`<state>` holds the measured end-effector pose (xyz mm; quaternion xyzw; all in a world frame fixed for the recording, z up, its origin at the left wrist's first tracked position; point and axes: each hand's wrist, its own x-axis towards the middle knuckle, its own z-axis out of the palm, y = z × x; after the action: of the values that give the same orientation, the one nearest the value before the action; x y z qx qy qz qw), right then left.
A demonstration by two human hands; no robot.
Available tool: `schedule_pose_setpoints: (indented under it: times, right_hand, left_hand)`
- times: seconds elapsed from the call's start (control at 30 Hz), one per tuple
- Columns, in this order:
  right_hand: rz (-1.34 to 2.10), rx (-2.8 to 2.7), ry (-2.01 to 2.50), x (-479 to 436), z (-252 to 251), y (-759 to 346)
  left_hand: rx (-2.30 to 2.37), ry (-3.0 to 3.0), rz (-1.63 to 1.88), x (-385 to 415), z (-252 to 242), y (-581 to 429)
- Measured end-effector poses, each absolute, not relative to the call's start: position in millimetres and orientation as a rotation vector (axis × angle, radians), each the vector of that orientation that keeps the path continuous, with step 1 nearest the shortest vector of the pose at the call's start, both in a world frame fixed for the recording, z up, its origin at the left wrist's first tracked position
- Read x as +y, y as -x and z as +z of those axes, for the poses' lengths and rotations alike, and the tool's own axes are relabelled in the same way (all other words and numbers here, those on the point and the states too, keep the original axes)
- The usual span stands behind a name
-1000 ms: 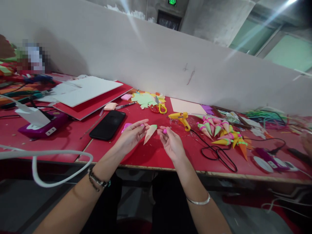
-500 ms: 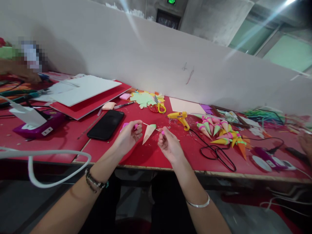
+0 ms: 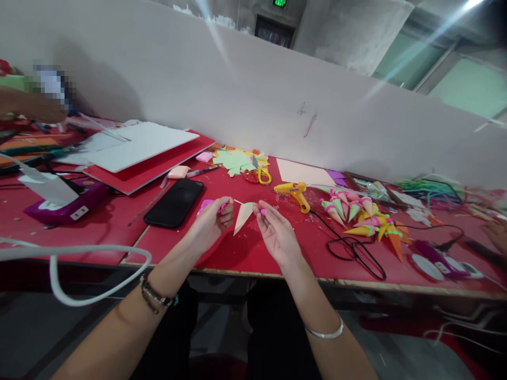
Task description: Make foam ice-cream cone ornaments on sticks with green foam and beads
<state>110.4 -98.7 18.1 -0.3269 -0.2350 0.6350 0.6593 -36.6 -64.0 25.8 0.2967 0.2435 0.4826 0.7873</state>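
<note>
My left hand (image 3: pixel 214 221) is closed, its fingers curled round a bit of pink clay. A thin pale stick (image 3: pixel 238 201) juts from its fingertips toward a small cone. My right hand (image 3: pixel 277 232) pinches a small pink clay ball (image 3: pixel 263 211) between thumb and fingers. Between the hands is the pale peach paper cone (image 3: pixel 242 219), with a light green patch at its wide end and its point downward. Whether the cone rests on the table or is held is hard to tell. More pink clay (image 3: pixel 205 206) lies behind my left hand.
A black phone (image 3: pixel 174 203) lies to the left. Beyond the hands are yellow-handled scissors (image 3: pixel 263 176), green paper pieces (image 3: pixel 233 161) and a yellow glue gun (image 3: pixel 293 194) with a looped black cord. Finished-looking cones (image 3: pixel 348 206) lie right. Another person's hand (image 3: pixel 31 105) shows far left.
My right hand has moved slightly up and left, closer to the cone, and its fingers have straightened somewhat. The left hand keeps its grip. At far left, the other person's hand has shifted.
</note>
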Motion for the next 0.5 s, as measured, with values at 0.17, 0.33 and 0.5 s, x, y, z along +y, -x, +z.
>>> schedule_pose_setpoints:
  times: [0.17,0.33,0.5]
  right_hand:
    - [1.386,-0.585,0.764,-100.2,17.8,-110.3]
    - [1.416,-0.610,0.709,-100.6,18.3,-106.1]
    - [1.392,-0.661,0.792,-101.2,15.7,-108.9]
  left_hand:
    - [0.508,-0.648,1.034,-63.7,24.8,36.7]
    - [0.463,-0.633,1.088,-61.1,19.1,36.4]
    - [0.413,-0.646,1.130,-63.9,19.6,36.8]
